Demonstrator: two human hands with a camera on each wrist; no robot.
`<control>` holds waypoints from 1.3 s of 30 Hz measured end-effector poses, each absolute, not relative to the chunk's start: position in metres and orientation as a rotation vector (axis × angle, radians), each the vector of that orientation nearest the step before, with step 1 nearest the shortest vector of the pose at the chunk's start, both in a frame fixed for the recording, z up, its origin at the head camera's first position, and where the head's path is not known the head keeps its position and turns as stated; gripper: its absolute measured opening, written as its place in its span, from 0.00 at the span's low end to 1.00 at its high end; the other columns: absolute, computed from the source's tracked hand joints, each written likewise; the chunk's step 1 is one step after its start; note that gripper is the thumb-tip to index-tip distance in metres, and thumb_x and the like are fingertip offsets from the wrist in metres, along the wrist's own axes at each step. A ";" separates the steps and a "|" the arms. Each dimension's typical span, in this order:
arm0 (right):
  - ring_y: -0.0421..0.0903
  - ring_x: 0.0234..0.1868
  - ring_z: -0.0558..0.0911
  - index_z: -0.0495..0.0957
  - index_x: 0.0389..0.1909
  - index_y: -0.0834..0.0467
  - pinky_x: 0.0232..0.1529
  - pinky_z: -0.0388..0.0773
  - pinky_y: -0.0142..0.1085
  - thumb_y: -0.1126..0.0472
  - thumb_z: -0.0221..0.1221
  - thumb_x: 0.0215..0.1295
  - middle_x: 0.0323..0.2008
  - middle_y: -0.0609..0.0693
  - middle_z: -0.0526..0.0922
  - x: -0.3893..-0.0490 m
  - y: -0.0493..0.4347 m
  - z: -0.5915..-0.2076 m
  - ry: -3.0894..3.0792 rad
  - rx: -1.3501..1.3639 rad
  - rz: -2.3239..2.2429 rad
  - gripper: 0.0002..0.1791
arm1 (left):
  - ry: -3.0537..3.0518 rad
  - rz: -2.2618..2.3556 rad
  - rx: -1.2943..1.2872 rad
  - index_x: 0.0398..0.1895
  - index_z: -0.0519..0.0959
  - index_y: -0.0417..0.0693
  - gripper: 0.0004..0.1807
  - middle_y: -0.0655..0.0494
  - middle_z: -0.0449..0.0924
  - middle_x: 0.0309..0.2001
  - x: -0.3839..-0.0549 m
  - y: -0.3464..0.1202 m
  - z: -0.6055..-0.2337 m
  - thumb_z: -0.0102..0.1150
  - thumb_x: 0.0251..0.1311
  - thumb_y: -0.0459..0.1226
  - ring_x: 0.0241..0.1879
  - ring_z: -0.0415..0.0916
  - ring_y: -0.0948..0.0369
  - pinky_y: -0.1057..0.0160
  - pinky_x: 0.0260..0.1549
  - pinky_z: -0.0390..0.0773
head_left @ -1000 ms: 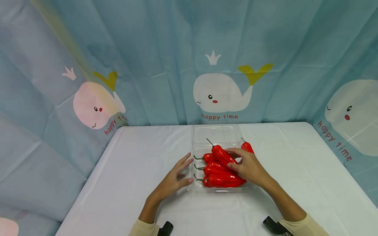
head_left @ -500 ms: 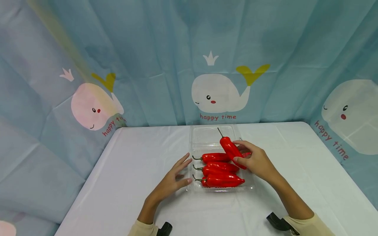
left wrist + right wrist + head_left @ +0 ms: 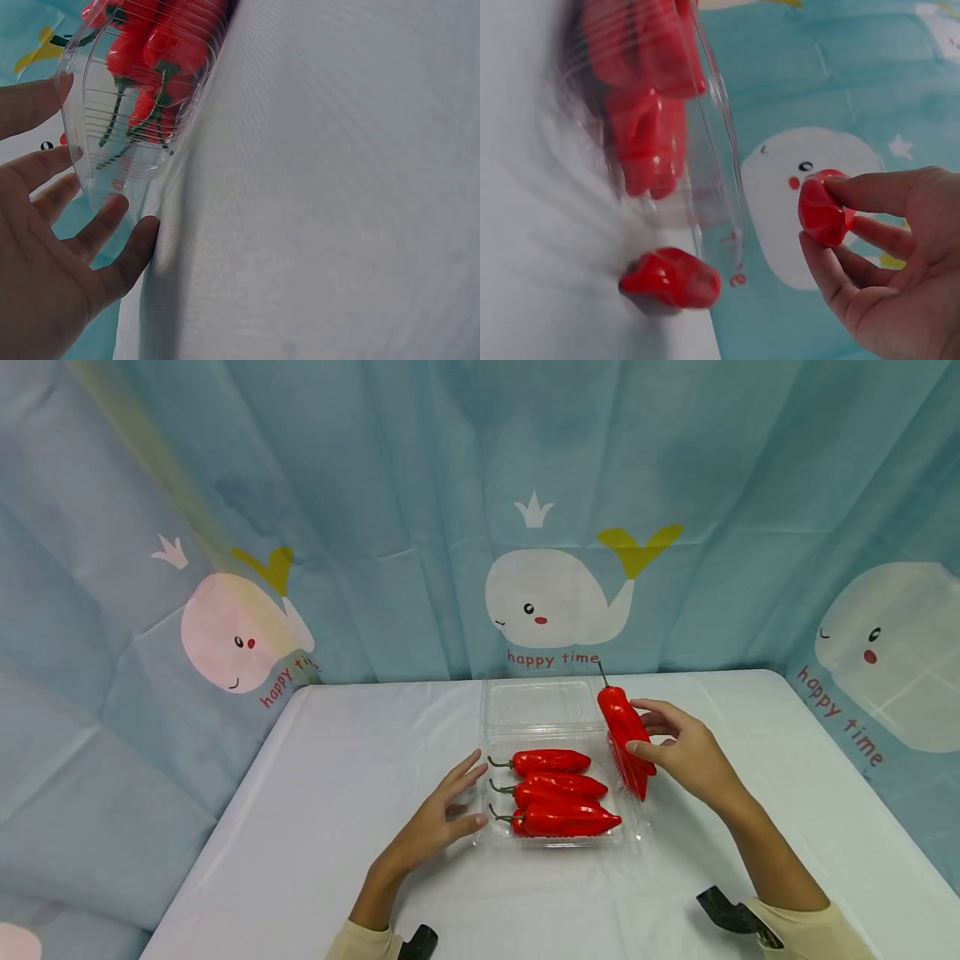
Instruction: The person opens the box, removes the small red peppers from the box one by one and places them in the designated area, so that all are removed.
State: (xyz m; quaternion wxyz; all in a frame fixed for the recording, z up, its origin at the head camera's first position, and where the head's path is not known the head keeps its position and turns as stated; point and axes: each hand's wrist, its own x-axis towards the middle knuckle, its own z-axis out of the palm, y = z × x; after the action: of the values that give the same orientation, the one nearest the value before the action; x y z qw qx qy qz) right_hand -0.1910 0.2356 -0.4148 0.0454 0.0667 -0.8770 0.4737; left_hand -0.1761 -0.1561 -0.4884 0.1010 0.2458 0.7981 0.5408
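Observation:
Between its thumb and fingers my right hand (image 3: 696, 758) pinches a red pepper (image 3: 621, 714), stem up and away, above the right side of a clear plastic clamshell box (image 3: 577, 842). Right beside the box, on the cloth, lies another red pepper (image 3: 676, 279), partly covered by the held one in the head view. Several red peppers (image 3: 551, 761) rest inside the box with green stems to the left. My left hand (image 3: 433, 821) has spread fingers at the box's left rim, and its fingertips touch the clear plastic in the left wrist view.
The box's clear lid (image 3: 543, 706) lies folded back behind it. A white cloth (image 3: 315, 827) covers the table, and a blue curtain (image 3: 420, 602) with whale prints hangs along the back and sides.
My right hand has lifted the pepper off the ones in the box and carried it right, past the box's right edge. The left hand has stayed at the rim.

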 end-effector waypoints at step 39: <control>0.74 0.65 0.72 0.57 0.82 0.64 0.52 0.87 0.60 0.49 0.70 0.69 0.67 0.75 0.70 -0.211 0.312 -0.436 -2.871 -0.165 1.353 0.49 | 2.352 1.605 0.742 0.84 0.61 0.47 0.40 0.53 0.44 0.87 -0.175 -0.156 -0.486 0.64 0.71 0.36 0.83 0.49 0.45 0.33 0.68 0.72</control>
State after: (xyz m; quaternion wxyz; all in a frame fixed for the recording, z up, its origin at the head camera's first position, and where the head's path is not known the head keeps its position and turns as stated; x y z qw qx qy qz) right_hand -0.2109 0.3123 -0.4356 -0.0182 -0.0519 -0.9031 0.4258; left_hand -0.1752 -0.1560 -0.4856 0.0993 0.2509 0.7954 0.5427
